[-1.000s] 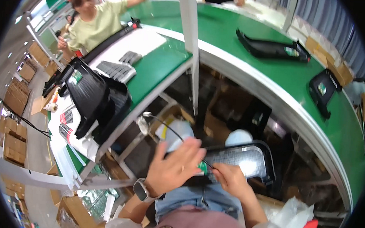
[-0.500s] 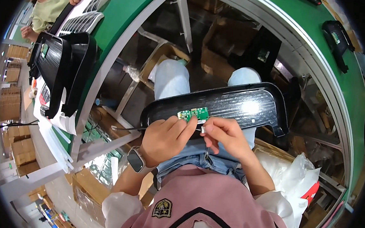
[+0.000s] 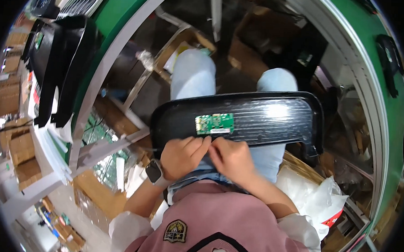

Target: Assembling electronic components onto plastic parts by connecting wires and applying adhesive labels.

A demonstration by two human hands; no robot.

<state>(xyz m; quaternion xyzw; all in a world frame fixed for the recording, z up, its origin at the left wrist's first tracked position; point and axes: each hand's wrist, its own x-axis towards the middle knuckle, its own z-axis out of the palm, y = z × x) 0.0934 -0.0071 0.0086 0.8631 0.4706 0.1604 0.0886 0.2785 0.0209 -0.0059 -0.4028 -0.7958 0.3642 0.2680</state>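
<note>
Across my thighs lies a long, glossy black plastic housing point(image 3: 275, 123), its raised rim upward. A green circuit board point(image 3: 215, 123) with small parts sits in it. My left hand point(image 3: 184, 158) and my right hand point(image 3: 233, 160) meet at the housing's near rim, just below the board. The fingers of both are closed, the tips nearly touching. Whatever they hold is hidden behind the fingers. On my left wrist is a watch point(image 3: 154, 172).
More black housings point(image 3: 70, 60) stand on the green-topped table at the left, and another black part point(image 3: 389, 65) lies on the right side. Cardboard boxes point(image 3: 261, 35) are under the table. A white plastic bag point(image 3: 319, 200) sits at my right; clear-wrapped green boards point(image 3: 104, 153) are at my left.
My hands have come closer together, and the right fingers have curled in. The small connector and cable between them no longer show. The circuit board is now fully uncovered. The view has shifted slightly.
</note>
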